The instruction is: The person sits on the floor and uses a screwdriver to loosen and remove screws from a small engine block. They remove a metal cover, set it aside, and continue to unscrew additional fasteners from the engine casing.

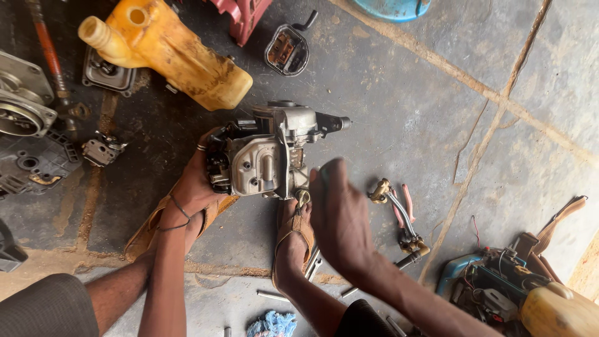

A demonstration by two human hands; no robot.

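Nearest, the right hand (340,218) is curled, its grip hidden, against an engine (268,159) clasped by the left hand (193,181) above a stained concrete floor (424,93).

Cracked, oil-stained grey stone-slab floor (437,93) with sandy joints. Lying on it: yellow plastic fuel tank (168,53) top left, black rectangular cover with rusty insert (286,50) beside it, round grey metal housing (22,100) at left edge, dark plastic plate (31,165) below it, small metal carburettor part (100,150). Right of centre: brass-ended hose fitting with red-handled pliers (399,212). Bottom: loose bolts (271,294), blue rag (271,324). Bottom right: another dismantled unit with wiring (499,287).
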